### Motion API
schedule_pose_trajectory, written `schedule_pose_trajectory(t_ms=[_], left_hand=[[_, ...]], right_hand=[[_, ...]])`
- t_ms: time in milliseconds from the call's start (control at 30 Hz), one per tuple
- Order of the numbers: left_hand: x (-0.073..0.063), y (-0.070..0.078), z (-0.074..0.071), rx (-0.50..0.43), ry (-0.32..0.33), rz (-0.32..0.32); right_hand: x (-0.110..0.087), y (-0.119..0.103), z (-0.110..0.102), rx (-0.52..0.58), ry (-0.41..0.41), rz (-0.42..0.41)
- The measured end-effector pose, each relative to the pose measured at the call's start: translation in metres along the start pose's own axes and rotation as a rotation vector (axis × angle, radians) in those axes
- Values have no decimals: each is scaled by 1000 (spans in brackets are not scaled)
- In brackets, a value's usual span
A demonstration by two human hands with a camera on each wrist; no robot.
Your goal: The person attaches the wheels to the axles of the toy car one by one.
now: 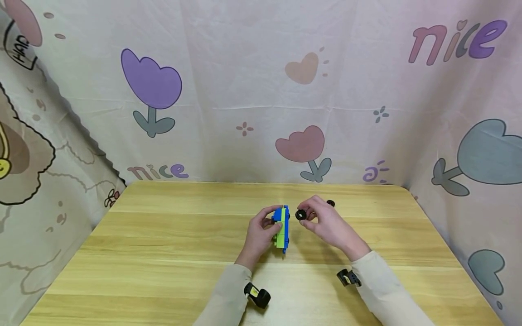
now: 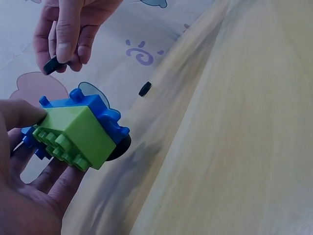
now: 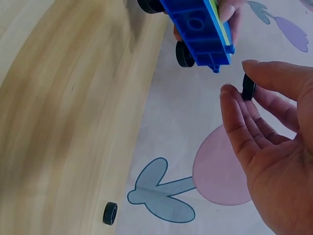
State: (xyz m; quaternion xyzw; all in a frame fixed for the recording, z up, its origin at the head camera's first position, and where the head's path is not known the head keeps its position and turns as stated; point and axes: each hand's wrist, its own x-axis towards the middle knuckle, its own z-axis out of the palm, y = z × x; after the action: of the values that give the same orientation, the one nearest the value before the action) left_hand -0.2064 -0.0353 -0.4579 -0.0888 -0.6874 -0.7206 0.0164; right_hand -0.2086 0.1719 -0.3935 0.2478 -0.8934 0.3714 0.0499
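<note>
A toy car of blue and lime-green building blocks (image 1: 282, 228) is gripped in my left hand (image 1: 258, 235), tipped on its side so its blue underside faces right. Two black wheels show on one side of that underside in the right wrist view, one of them a wheel (image 3: 185, 54) near the end. Thumb and fingertips of my right hand (image 1: 328, 224) pinch a small black toy wheel (image 1: 300, 214), held a short way right of the car. Another loose black wheel (image 3: 110, 213) stands on the table beyond the right hand.
The wooden table (image 1: 163, 240) reaches back to a printed cloth (image 1: 228, 90) that hangs behind it and along both sides. Black strapped devices (image 1: 258, 295) sit on both wrists over light sleeves.
</note>
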Motion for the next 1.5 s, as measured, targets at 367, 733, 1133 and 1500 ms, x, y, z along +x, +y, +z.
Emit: schedule_pose_trajectory(t_ms=[367,733,1133,1500], left_hand=[[1,1,3,9,-17,-12],[-7,21,5,16,-55,16],[-13,31,7,41,-63,23],[-14,29,6,31,-76,70]], right_hand=[[1,-5,9,23,33,-13],[4,-5,16,18,32,-32],[7,-3,20,-10,23,-5],[10,-3,23,-21,-10,27]])
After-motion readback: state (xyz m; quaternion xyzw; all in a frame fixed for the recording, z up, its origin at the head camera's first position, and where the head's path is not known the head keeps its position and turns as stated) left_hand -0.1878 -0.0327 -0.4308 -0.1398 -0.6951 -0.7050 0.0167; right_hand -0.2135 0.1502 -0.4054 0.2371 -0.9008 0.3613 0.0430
